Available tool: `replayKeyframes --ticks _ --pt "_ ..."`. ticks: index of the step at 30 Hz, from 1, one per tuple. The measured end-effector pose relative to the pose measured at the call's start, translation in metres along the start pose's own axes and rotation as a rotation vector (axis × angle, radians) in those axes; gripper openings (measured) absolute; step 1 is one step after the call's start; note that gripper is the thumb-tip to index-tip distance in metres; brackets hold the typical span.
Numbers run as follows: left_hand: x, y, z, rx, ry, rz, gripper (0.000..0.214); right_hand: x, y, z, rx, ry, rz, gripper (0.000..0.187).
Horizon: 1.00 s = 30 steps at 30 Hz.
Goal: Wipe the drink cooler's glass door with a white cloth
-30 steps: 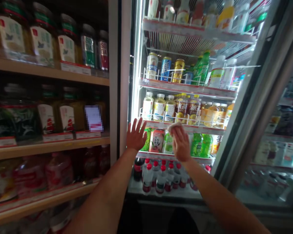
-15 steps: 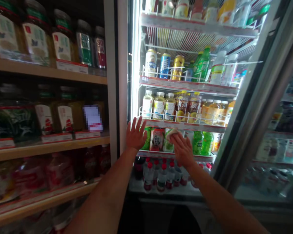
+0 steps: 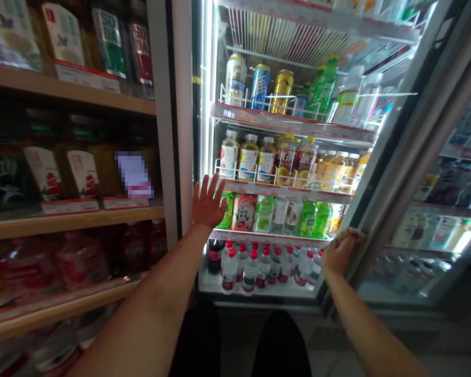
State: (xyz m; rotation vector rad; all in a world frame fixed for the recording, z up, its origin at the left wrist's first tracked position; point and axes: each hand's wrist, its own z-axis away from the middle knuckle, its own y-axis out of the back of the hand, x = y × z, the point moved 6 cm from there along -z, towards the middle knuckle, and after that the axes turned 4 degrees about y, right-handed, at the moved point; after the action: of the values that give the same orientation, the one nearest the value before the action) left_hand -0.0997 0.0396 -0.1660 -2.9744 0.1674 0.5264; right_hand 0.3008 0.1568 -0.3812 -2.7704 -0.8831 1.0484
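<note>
My left hand (image 3: 209, 205) lies flat with fingers spread near the left edge of the glass door (image 3: 294, 207) of a lit drinks cooler. At the door's right side, beside the metal door frame (image 3: 380, 209), is my right hand (image 3: 339, 254), closed around a pale cloth (image 3: 355, 235). Most of the cloth is hidden in the fingers. Behind the glass stand green bottles (image 3: 314, 220), a red-labelled drink (image 3: 244, 212) and, lower down, red-capped bottles (image 3: 253, 269).
Wooden shelves (image 3: 82, 220) with bottles and price tags run along the left, close to my left arm. Another glass-fronted cooler section (image 3: 419, 256) is on the right. My knees (image 3: 280, 345) show at the bottom. Cans (image 3: 261, 86) fill an upper cooler shelf.
My right hand has moved right with the cloth, from the middle of the glass to the door's right edge. The left hand stays flat by the left edge. The view has shifted slightly.
</note>
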Motion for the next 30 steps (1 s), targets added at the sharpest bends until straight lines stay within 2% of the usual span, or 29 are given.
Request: replayKeyframes --ticks 2,5,8,10,13,16,18,21,27,30 --pt "0.000 0.000 0.000 0.001 -0.004 -0.004 0.064 -0.023 -0.012 0.008 -0.034 0.052 -0.019 0.067" --pt "-0.001 -0.001 0.001 -0.020 0.014 0.023 0.062 -0.081 -0.033 0.032 -0.105 0.267 -0.056 0.060" --pt "-0.003 -0.001 0.001 -0.045 0.031 0.067 0.061 -0.140 -0.048 0.076 -0.185 0.519 -0.046 0.060" --pt "-0.003 -0.001 0.002 -0.047 0.025 0.062 0.061 -0.165 -0.061 0.113 -0.345 0.664 -0.013 0.064" --pt "-0.003 -0.001 0.002 -0.048 0.014 0.041 0.062 -0.179 -0.072 0.166 -0.615 0.941 -0.010 0.069" --pt "-0.004 -0.003 0.003 -0.057 0.022 0.027 0.061 -0.171 -0.071 0.186 -0.720 1.125 -0.040 0.070" --pt "-0.005 -0.004 0.003 -0.064 0.029 0.017 0.060 -0.166 -0.067 0.176 -0.706 1.166 -0.049 0.070" --pt "-0.005 -0.005 0.003 -0.091 0.044 0.018 0.059 -0.170 -0.060 0.136 -0.599 1.128 -0.038 0.069" --pt "-0.005 -0.005 0.002 -0.139 0.076 0.044 0.056 -0.213 -0.055 0.042 -0.259 0.898 -0.025 0.066" --pt "-0.005 -0.006 0.002 -0.157 0.095 0.050 0.055 -0.237 -0.059 0.020 -0.179 0.819 -0.030 0.063"
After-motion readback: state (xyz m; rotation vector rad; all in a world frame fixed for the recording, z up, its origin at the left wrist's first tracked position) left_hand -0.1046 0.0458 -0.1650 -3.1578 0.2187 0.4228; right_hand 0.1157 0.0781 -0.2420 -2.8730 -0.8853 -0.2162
